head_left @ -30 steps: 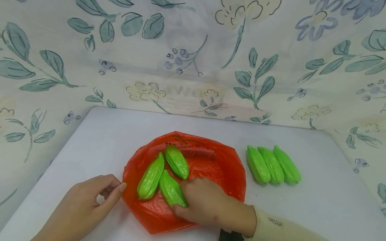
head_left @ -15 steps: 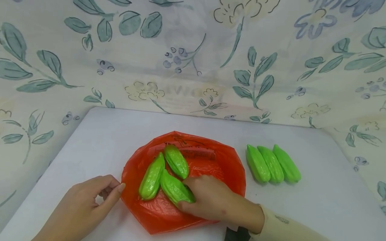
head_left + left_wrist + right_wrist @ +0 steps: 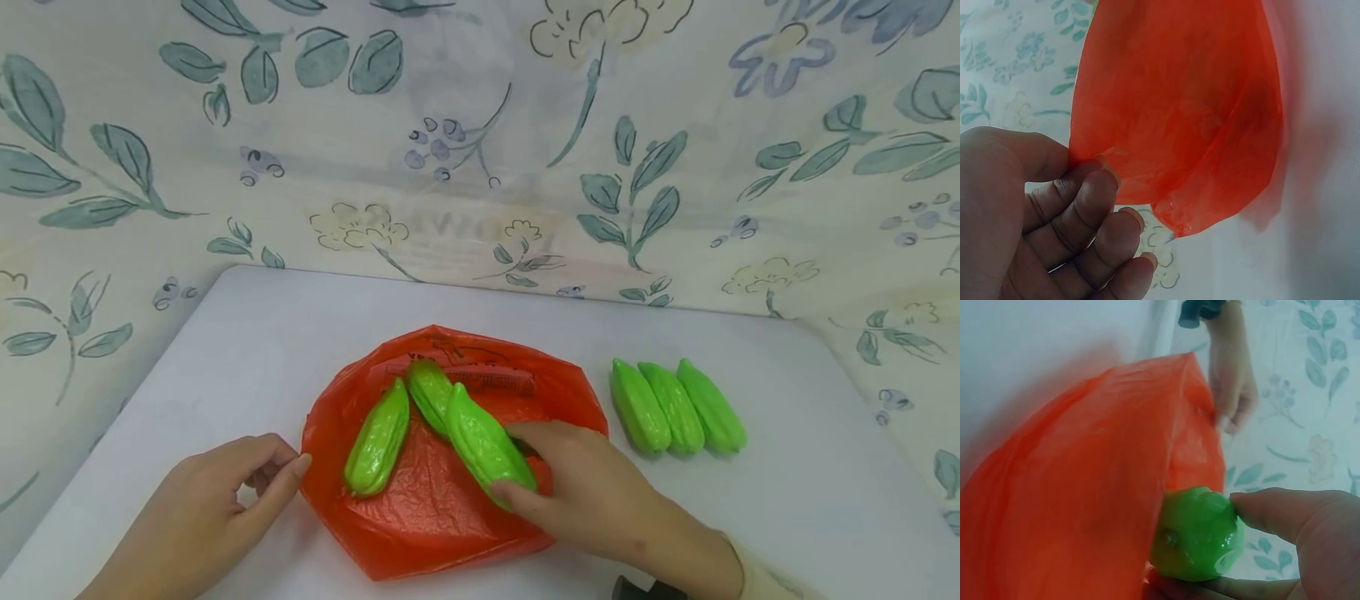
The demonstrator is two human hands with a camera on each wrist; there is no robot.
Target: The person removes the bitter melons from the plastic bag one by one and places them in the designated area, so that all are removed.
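An opened red plastic bag [image 3: 420, 533] lies mouth up on the white table. My left hand [image 3: 206, 504] pinches its left rim between thumb and forefinger; the left wrist view shows the other fingers of that hand [image 3: 1054, 206] loosely curled beside the red plastic. Over the bag's right half, my right hand [image 3: 577, 483] grips a green bitter melon [image 3: 483, 442] between thumb and fingers. From the right wrist, the rounded end of this bitter melon [image 3: 1194, 540] shows at the bag's rim. Two more bitter melons lie inside the bag, one at left [image 3: 378, 437] and one partly covered behind [image 3: 429, 392].
Three more bitter melons [image 3: 675, 408] lie side by side on the white table [image 3: 795, 400], right of the bag. A floral cloth [image 3: 480, 150] hangs behind and around the table. A dark band [image 3: 645, 588] sits below my right wrist.
My right hand has lifted the front bitter melon off the bag's bottom and moved it right and slightly up. My left hand still holds the rim in about the same place.
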